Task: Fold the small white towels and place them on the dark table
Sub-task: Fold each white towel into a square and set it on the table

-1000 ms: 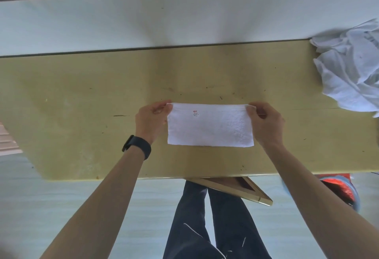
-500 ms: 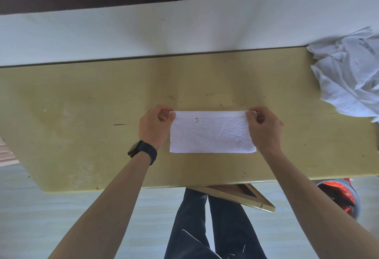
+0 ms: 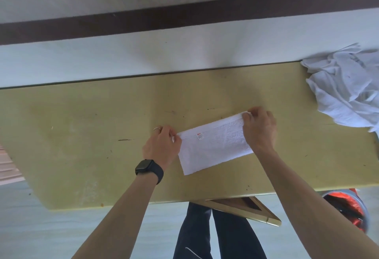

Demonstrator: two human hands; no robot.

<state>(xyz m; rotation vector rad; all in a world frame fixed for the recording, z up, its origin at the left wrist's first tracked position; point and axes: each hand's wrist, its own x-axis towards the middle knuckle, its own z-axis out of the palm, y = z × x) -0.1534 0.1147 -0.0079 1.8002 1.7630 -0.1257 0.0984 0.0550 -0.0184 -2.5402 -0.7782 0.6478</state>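
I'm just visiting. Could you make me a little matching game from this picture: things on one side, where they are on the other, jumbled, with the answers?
Things
1. flat white towel
2. crumpled towel pile
3. black watch
4. red-lined bin

Places
A. on the left wrist
B. on the floor, by the yellow table's near right edge
C. heaped at the table's far right end
D. pinched at its ends by the left hand and right hand

Pairs: 1-D, 2-C, 3-A, 4-B.
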